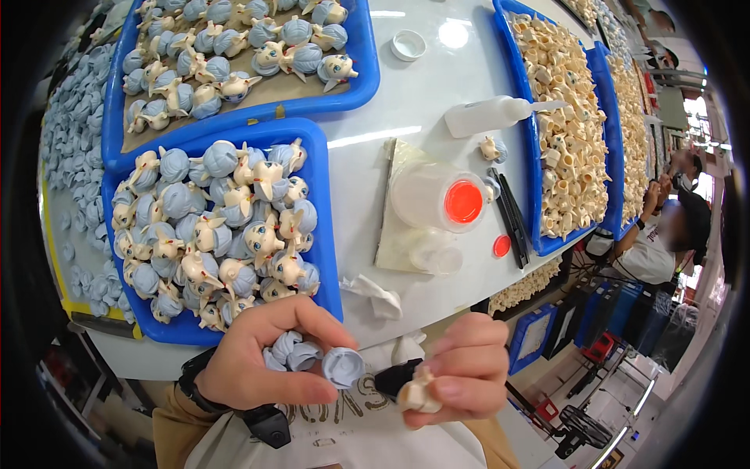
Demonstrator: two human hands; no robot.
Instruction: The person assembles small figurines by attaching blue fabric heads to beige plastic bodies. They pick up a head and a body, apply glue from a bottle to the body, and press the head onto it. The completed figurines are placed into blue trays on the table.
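My left hand [254, 344] is closed around several blue-grey doll hair pieces [291, 352]. One cup-shaped hair piece [342, 367] sits at its fingertips, its hollow facing up. Between the thumb and fingers of my right hand [473, 371] is a small cream doll head part [419, 392]; the two parts are apart. Just beyond my left hand stands a blue tray [332, 258] heaped with assembled doll heads [262, 234], cream with blue-grey hair. Near my right hand, a white crumpled cloth [375, 297] lies on the table.
Another blue tray [363, 70] of doll heads stands behind. Loose hair pieces [74, 156] are piled at the left. Mid-table are a jar with red contents [426, 195], a squeeze bottle [484, 117] and black tweezers [512, 215]. At right is a tray of cream parts [566, 133]; beyond sits another person [652, 242].
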